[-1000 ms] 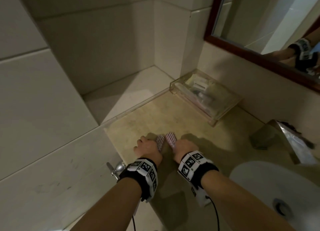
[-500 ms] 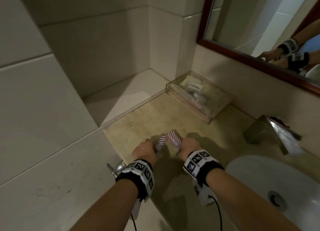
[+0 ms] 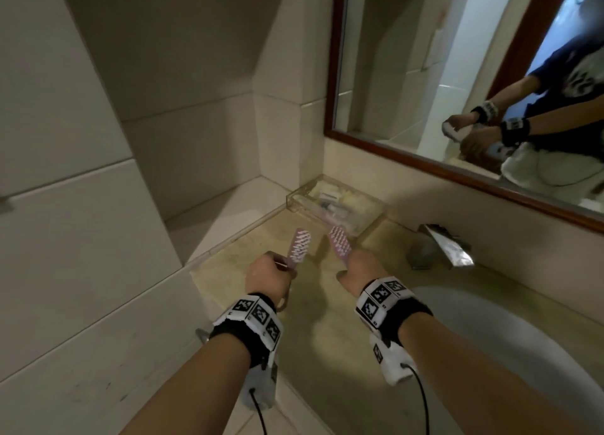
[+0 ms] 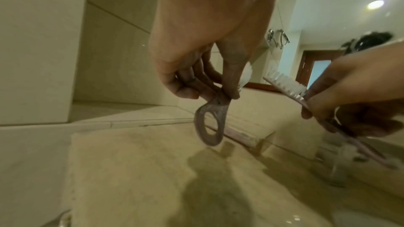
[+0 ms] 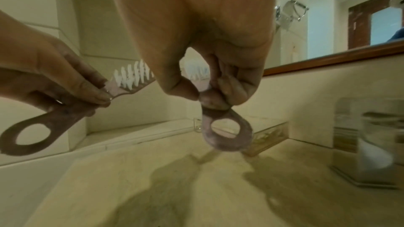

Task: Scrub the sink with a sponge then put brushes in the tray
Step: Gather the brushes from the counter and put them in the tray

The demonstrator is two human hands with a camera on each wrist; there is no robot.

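Observation:
My left hand (image 3: 268,273) pinches the handle of a pink brush (image 3: 299,244) with white bristles; its loop end (image 4: 210,125) hangs below my fingers. My right hand (image 3: 358,269) pinches a second pink brush (image 3: 340,243) the same way, its loop (image 5: 227,132) pointing down. Both brushes are held above the beige counter, heads aimed toward the clear tray (image 3: 372,220) by the wall. The tray holds small toiletries and a pink item. The white sink (image 3: 510,346) lies to the right. No sponge is visible.
A metal faucet (image 3: 441,248) stands right of the tray, seen close in the right wrist view as a faucet block (image 5: 367,137). A framed mirror (image 3: 457,160) hangs above. Tiled walls and a ledge (image 3: 215,219) close the left side. A metal knob (image 3: 202,333) sits by my left wrist.
Both hands have lifted the two brushes off the counter and spread them apart, moving them forward toward the tray. The head view has tilted upward.

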